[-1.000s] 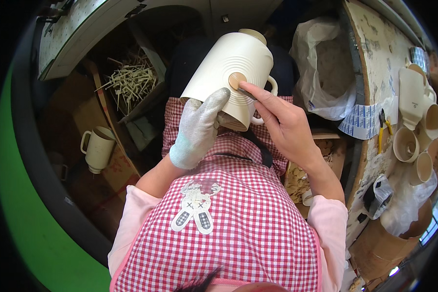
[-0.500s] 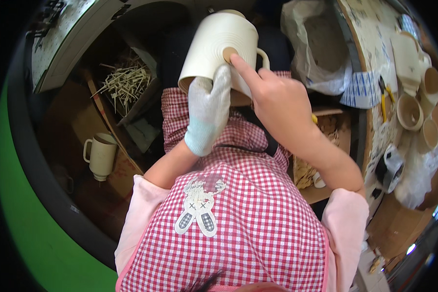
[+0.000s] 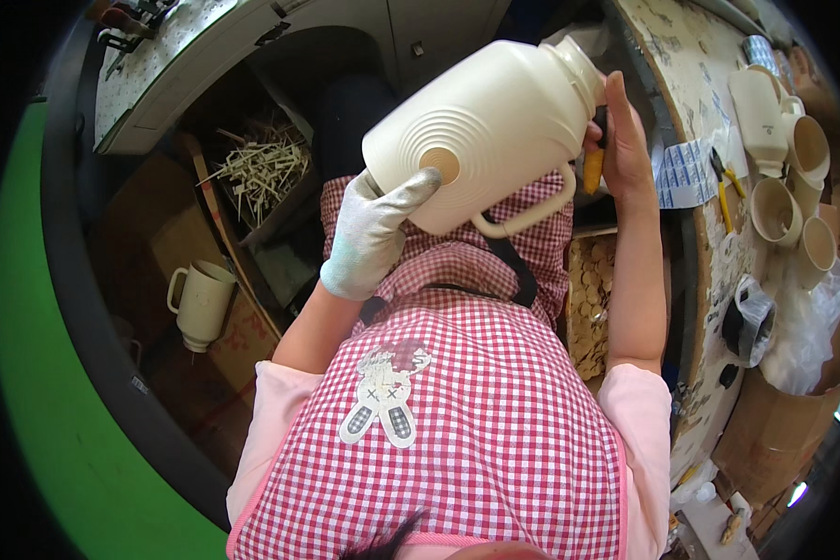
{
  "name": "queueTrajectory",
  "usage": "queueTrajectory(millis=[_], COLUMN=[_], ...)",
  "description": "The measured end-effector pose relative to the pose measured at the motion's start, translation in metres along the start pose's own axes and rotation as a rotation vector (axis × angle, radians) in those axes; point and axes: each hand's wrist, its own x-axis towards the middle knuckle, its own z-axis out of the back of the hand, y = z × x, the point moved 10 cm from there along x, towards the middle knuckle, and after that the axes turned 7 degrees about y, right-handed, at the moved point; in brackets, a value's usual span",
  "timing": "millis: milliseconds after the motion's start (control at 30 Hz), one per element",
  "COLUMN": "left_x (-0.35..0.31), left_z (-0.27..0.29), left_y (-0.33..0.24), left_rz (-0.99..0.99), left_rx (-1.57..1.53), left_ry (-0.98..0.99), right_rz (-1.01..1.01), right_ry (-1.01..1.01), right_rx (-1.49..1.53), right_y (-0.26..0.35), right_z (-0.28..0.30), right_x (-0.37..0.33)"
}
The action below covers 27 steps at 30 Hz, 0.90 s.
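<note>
A cream plastic jug body [image 3: 523, 121] with a side handle lies tilted before me, its narrow neck toward the upper right. A round tan disc [image 3: 441, 166] sits at the centre of concentric rings on its side. My left hand [image 3: 373, 224], in a white glove, grips the jug's wide end, thumb by the disc and fingers partly hidden inside the rim. My bare right hand [image 3: 623, 145] is at the neck, fingers curled round an orange-and-black tool [image 3: 592, 174]; its working end is hidden. Whether that hand also touches the neck, I cannot tell.
At left, a box of cream plastic sticks [image 3: 261, 168] stands near another cream jug [image 3: 205, 303]. Below my right hand is a box of tan discs [image 3: 590, 299]. The right-hand bench holds yellow-handled pliers [image 3: 724, 201], a blue-printed sheet [image 3: 686, 175] and several jug bodies [image 3: 761, 117].
The jug has turned, its neck swinging right and its handle now toward me. My right hand has left the disc, moved to the neck, and now holds the orange-and-black tool.
</note>
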Motion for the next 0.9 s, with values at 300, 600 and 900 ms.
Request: queueTrajectory(millis=[300, 600, 900], left_x=[0.040, 0.044, -0.023], left_z=[0.042, 0.050, 0.113], left_y=[-0.001, -0.011, -0.179], left_rz=[-0.153, 0.028, -0.498], left_rx=[0.045, 0.451, 1.165], left_ry=[-0.027, 0.119, -0.355], right_rz=[0.166, -0.019, 0.267], right_ry=[-0.089, 0.107, -0.394], right_rx=[-0.107, 0.039, -2.192], right_y=[0.019, 0.018, 0.075], right_z=[-0.029, -0.017, 0.337], right_x=[0.015, 0.046, 0.054])
